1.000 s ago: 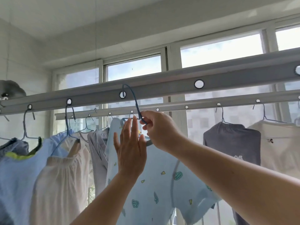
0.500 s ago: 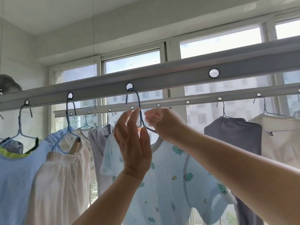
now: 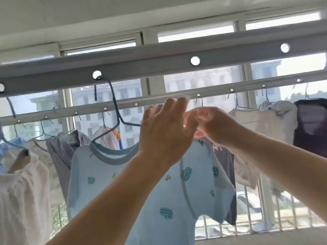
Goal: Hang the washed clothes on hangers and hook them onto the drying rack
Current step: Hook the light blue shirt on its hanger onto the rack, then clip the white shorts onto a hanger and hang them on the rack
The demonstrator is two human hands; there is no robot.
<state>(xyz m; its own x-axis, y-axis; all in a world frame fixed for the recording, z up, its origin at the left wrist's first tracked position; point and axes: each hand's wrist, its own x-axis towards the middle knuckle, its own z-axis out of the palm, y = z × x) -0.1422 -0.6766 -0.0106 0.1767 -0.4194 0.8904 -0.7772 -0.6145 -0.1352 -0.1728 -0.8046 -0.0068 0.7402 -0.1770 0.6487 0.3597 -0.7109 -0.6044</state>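
Hanger (image 3: 113,110) with the pale-blue printed shirt (image 3: 159,188) now hooks into the near rack bar (image 3: 159,68) — a second ago it was still being threaded. Left hand (image 3: 166,131) spread wide, right hand (image 3: 212,124) loosely curled beside the shoulder, grip unclear — this garment looks done.

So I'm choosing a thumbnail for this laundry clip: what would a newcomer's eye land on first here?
Probably the two raised hands in the centre, the left hand open and the right hand with fingers curled, in front of the light blue printed shirt. That shirt hangs on a blue hanger hooked into a hole of the near grey rack bar. Behind, more garments hang along a second bar against bright windows.
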